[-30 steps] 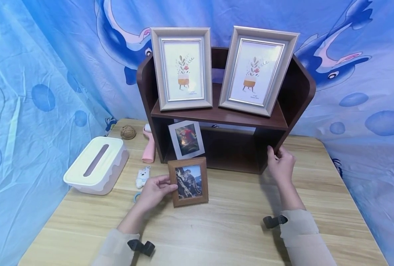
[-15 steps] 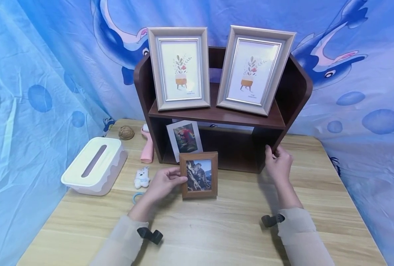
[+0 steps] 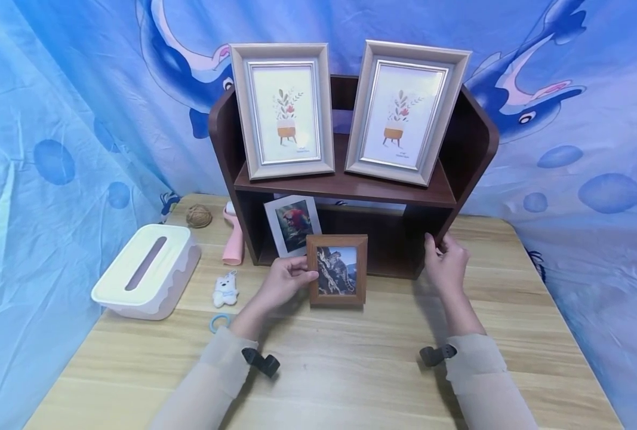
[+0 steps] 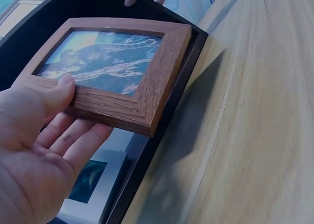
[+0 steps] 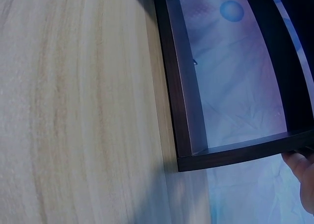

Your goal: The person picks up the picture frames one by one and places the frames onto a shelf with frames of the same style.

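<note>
My left hand (image 3: 285,282) pinches the left side of a brown wooden picture frame (image 3: 337,300), thumb in front and fingers behind. The frame holds a leopard photo and hangs before the lower opening of a dark brown shelf (image 3: 399,185). In the left wrist view, the wooden frame (image 4: 110,104) tilts above the shelf's bottom board. My right hand (image 3: 448,267) grips the front edge of the shelf's right side panel near its base. Behind my left hand, a white picture frame (image 3: 314,222) with a parrot photo leans in the lower compartment's left part, its lower edge partly hidden.
Two beige picture frames, a left one (image 3: 326,113) and a right one (image 3: 354,113), stand on the upper shelf. Left on the table (image 3: 350,370) are a tissue box (image 3: 175,272), twine ball (image 3: 199,215), pink-handled roller (image 3: 234,242), white bear charm (image 3: 225,291) and blue ring (image 3: 212,325).
My left hand has carried the wooden picture frame rightward and closer to the shelf. The right hand keeps its hold on the side panel. The whole view has drifted slightly.
</note>
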A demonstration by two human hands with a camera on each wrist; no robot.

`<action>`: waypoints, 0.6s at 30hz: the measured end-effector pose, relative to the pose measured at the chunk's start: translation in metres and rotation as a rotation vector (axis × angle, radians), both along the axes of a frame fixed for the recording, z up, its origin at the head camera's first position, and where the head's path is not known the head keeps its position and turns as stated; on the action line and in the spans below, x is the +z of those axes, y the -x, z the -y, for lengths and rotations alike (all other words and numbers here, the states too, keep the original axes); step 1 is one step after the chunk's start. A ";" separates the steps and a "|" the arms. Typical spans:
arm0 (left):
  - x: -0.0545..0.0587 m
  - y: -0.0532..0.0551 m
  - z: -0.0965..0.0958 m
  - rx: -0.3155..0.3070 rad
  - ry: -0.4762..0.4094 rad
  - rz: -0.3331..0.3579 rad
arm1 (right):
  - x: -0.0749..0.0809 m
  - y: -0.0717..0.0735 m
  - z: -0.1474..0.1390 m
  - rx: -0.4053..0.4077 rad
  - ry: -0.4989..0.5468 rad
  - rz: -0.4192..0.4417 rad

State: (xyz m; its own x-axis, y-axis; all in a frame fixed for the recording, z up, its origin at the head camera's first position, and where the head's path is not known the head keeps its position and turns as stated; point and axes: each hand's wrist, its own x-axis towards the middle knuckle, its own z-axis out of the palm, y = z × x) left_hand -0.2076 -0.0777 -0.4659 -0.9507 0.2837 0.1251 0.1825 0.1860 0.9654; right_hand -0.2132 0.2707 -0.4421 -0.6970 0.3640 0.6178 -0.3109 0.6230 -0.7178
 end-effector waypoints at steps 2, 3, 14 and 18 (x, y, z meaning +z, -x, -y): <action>0.000 0.004 -0.005 0.015 0.004 0.002 | 0.001 0.000 0.000 0.005 0.004 0.002; -0.001 0.006 -0.007 0.021 0.004 0.006 | 0.001 -0.001 0.000 0.008 0.006 0.003; 0.001 0.030 -0.033 0.018 -0.019 0.020 | 0.002 -0.002 0.000 0.022 0.029 0.007; 0.001 0.041 -0.042 0.011 -0.051 0.021 | 0.001 -0.001 0.000 0.026 0.039 0.018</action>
